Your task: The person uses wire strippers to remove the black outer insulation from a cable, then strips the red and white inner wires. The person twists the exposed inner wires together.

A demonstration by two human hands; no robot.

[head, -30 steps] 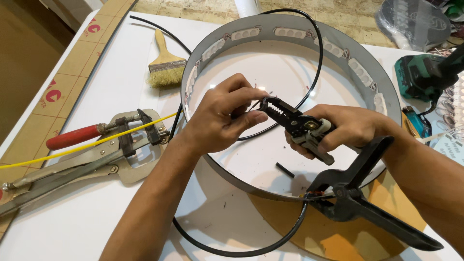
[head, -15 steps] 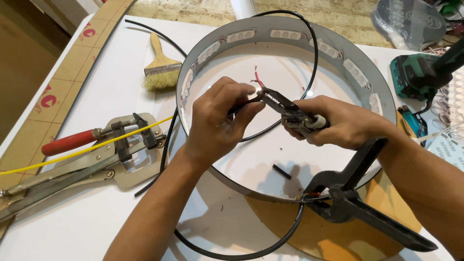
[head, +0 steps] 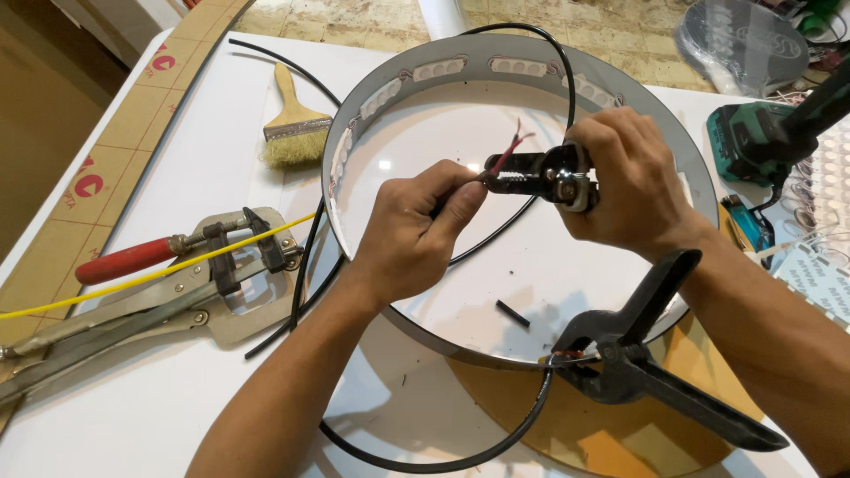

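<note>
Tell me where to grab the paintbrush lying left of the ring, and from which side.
Take the paintbrush by its bare wooden handle, coming from the far side of the table. It lies flat with the handle pointing away and the bristles toward the person, close to the grey ring, so the handle end looks freest.

The desk (head: pixel 177 150) is white and smooth, a bit shiny. On it sits a big round hoop (head: pixel 460 62) of thin grey metal — its white inside floor is glossy. The cable (head: pixel 425 460) at 6 o'clock is black, smooth rubber or plastic. The pliers (head: pixel 531 173) in the right hand (head: pixel 633 186) look like dark matt metal. The clamp (head: pixel 637 372) at 5 o'clock is black and matt. At 9 o'clock the locking clamp (head: pixel 177 305) is dull grey metal with a shiny red handle. The brush (head: pixel 292 124) at 11 o'clock has a pale wood handle and rough bristles.
</note>
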